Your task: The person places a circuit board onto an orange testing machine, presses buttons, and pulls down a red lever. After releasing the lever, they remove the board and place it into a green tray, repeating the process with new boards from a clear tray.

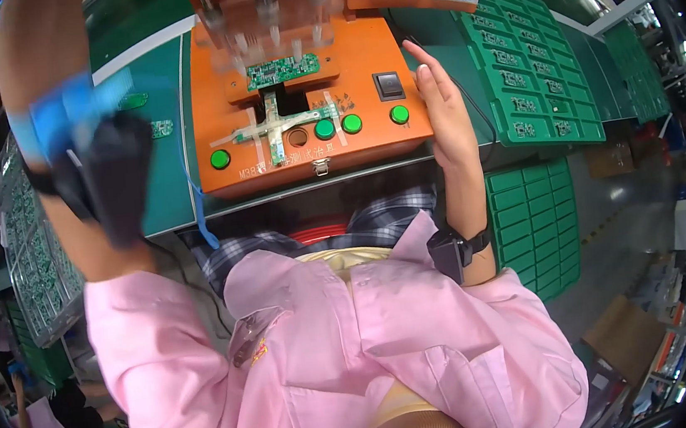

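While the board [284,71] lies on the raised seat of the orange box [216,102], beneath the clear press [299,35], the right grip [445,111] stands open and holds nothing, its fingers extended beside the box's right edge; whether they touch it cannot be told. The left grip lies out of view, so its state cannot be told; the left forearm [40,41] runs past the upper edge.

The box stands on the green bench [168,182] and bears four green buttons [352,124], a black switch [389,85] and a taped cross-shaped piece [274,127] in front of the seat. To its right, the green right tray [585,109] holds small boards in its compartments, arranged in columns. Below, the green lower tray [532,227] is divided into rectangular compartments. At far left, the clear left tray [57,322] is crowded with boards. Two loose boards [161,129] lie on the bench, left of the box.
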A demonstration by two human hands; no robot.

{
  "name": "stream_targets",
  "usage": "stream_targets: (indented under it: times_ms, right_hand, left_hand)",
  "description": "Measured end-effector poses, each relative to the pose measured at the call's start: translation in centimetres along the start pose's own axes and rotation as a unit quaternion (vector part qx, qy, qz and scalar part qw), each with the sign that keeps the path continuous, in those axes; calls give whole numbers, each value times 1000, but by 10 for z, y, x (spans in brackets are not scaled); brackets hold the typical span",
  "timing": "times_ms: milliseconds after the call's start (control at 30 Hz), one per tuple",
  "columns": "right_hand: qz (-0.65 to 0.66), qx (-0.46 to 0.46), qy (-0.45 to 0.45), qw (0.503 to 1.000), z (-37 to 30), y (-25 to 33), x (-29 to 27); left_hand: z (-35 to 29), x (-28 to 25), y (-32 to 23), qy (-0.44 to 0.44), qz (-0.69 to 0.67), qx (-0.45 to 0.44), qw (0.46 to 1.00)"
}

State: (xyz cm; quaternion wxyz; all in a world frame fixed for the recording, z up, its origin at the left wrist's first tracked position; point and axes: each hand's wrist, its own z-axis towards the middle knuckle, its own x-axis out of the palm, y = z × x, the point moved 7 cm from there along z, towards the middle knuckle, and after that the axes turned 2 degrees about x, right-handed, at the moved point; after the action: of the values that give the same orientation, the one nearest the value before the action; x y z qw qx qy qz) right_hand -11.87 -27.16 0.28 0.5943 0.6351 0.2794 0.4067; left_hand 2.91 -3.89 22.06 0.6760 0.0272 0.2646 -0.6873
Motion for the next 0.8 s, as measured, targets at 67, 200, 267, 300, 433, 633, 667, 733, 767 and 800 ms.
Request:
stream_targets:
  times_ms: [67, 200, 267, 300, 433, 633, 667, 733, 767, 800]
  right_hand:
    - [36, 9, 20, 999, -1, 0, 12]
    - [44, 44, -11, 998, 3, 2, 10]
    - [12, 30, 21, 999, 4, 3, 16]
    - [-23, 15, 47, 999, 5, 6, 16]
    - [-247, -66, 72, 964, 7, 26, 14]
    - [-584, -375, -78, 716, -71, 61, 64]
    - [-604, -348, -24, 717, -81, 49, 74]
    - [-623, -316, 22, 715, -87, 24, 84]
    - [-642, -326, 4, 694, -89, 16, 86]
    - [-660, -339, -9, 670, -90, 10, 88]
  left_hand:
    - [-24, 6, -33, 31, -15, 24, 999]
    - [-44, 75, -55, 197, -103, 31, 974]
    - [-41, 72, -64, 138, -178, 11, 974]
    - [-40, 72, -62, 106, -208, 19, 972]
    - [-62, 49, -50, 24, -219, 204, 954]
    - [-134, -3, 11, -86, -193, -118, 970]
    - [-140, -2, 11, -84, -203, -114, 969]
    - [-152, 2, 22, -71, -190, -183, 962]
    - [-158, 6, 28, -64, -182, -218, 957]
    - [-162, 8, 28, -64, -186, -217, 956]
